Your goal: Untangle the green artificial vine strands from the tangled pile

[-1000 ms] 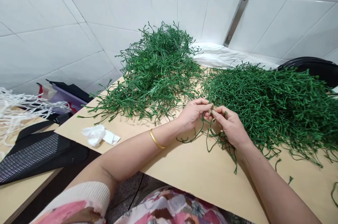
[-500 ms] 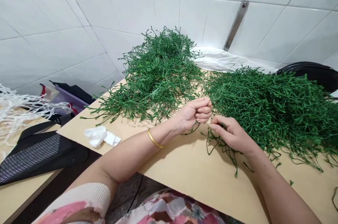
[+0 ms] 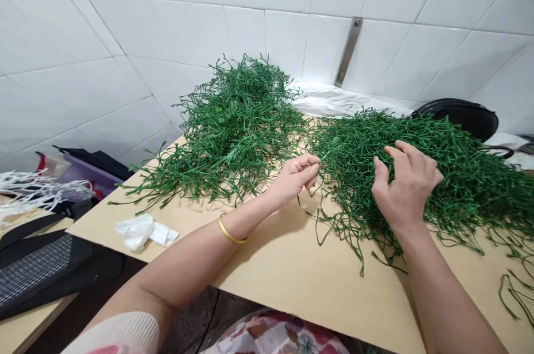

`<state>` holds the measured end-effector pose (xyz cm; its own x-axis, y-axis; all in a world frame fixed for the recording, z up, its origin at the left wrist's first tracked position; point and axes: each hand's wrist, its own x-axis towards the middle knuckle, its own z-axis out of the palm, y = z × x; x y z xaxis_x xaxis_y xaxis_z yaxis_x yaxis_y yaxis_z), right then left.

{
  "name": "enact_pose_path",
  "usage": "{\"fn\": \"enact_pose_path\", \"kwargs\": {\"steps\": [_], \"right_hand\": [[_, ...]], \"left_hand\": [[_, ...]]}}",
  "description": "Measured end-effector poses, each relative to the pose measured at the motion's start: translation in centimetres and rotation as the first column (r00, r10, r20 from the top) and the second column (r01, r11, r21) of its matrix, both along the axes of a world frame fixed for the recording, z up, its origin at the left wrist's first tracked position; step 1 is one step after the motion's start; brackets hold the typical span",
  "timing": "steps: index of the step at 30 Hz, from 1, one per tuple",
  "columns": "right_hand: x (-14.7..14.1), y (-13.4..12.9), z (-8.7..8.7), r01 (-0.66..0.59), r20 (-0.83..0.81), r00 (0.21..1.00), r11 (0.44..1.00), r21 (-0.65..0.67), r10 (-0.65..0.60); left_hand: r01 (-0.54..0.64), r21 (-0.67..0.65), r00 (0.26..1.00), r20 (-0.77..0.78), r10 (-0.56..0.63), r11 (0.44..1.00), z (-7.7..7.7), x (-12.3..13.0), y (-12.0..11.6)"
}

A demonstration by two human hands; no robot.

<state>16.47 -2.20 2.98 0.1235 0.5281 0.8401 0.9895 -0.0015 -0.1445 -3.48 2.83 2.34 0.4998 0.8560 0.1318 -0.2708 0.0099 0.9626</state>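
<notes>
My left hand is closed in a pinch over the table, between two heaps of green cords. A short bit of green cord shows beneath its fingers; most of what it grips is hidden. My right hand is open, thumb and fingers apart, just over the right heap of green cords. Nothing shows between its fingers. These cords are thin, with small knotted or tufted ends. The left heap rises higher and lies beyond my left hand. Some loose cords trail towards me below the right heap.
Crumpled white tissue lies on the wooden table near its left edge. White plastic sheeting and a black case sit by the tiled wall. White cords and a black mesh item lie on another surface at left.
My right hand has moved away from my left, to the right and upward, and its fingers have opened. My left hand has gone from a fist to a pinch. The view has shifted slightly right.
</notes>
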Motion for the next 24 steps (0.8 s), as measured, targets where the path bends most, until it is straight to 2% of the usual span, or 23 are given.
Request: {"fn": "enact_pose_path", "kwargs": {"steps": [4,6,8,10,13,15,18,20,22,24], "right_hand": [[-1.7,-0.4,0.0,-0.219,-0.073,0.973,0.976,0.01,0.219],[-2.1,-0.3,-0.2,-0.337,-0.134,0.934,0.941,-0.027,0.331],[-2.2,-0.1,-0.5,-0.41,-0.235,0.895,0.906,-0.101,0.379],[-2.2,0.1,-0.7,-0.456,-0.372,0.852,0.871,-0.182,0.368],[-2.2,0.0,-0.6,-0.504,-0.514,0.79,0.832,-0.233,0.335],[-2.4,-0.3,-0.4,-0.5,-0.526,0.784,0.838,-0.219,0.33],[-2.6,-0.5,-0.1,-0.475,-0.522,0.791,0.859,-0.193,0.32],[-2.6,-0.5,-0.2,-0.462,-0.529,0.789,0.869,-0.176,0.312],[-2.4,-0.3,-0.4,-0.449,-0.538,0.789,0.877,-0.173,0.298],[-2.2,0.0,-0.7,-0.446,-0.528,0.796,0.877,-0.18,0.296]], "left_hand": [[0.042,-0.008,0.998,-0.04,-0.043,0.999,0.0,0.0,-0.2],[0.071,-0.026,0.996,-0.052,-0.072,0.997,0.0,0.1,-0.4],[0.094,-0.05,0.993,-0.062,-0.097,0.994,-0.1,0.1,-0.6],[0.089,-0.054,0.991,-0.099,-0.094,0.995,-0.2,0.2,-0.8],[0.016,0.018,0.986,-0.166,-0.013,1.0,0.0,0.2,-1.0],[-0.029,0.094,0.979,-0.196,0.048,0.995,0.3,0.3,-1.2],[-0.005,0.124,0.972,-0.234,0.034,0.992,0.7,0.4,-1.6],[0.03,0.056,0.976,-0.218,-0.017,0.998,0.9,0.5,-1.8],[0.067,-0.077,0.982,-0.171,-0.079,0.995,0.7,0.6,-1.8],[0.098,-0.228,0.986,-0.112,-0.126,0.969,0.3,0.7,-1.5]]}}
